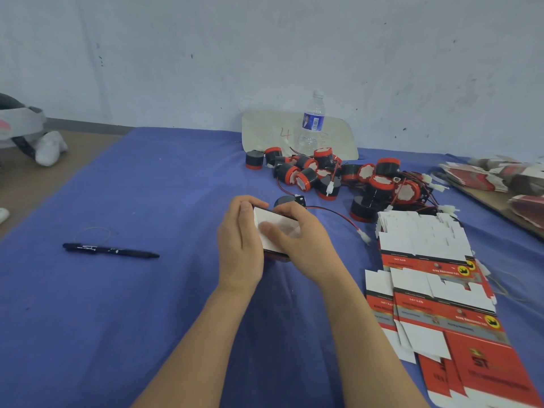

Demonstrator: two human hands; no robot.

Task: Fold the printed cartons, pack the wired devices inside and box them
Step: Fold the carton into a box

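Observation:
Both hands hold one small printed carton (275, 228) above the blue cloth at the middle of the table. My left hand (241, 245) cups its left side with straight fingers. My right hand (297, 240) grips it from the right, thumb pressing on the white flap. Behind the carton lies a black round wired device (287, 201); its red and black wire runs right to a white plug (365, 238). A pile of black and red wired devices (338, 175) sits farther back. Flat printed cartons (432, 290) lie stacked at the right.
A black marker (110, 250) lies on the blue cloth (117, 319) at the left. A water bottle (312, 122) stands at the back against the wall on a pale sheet. More flat cartons (500, 175) are heaped at the far right. A person's shoe (50, 148) shows far left.

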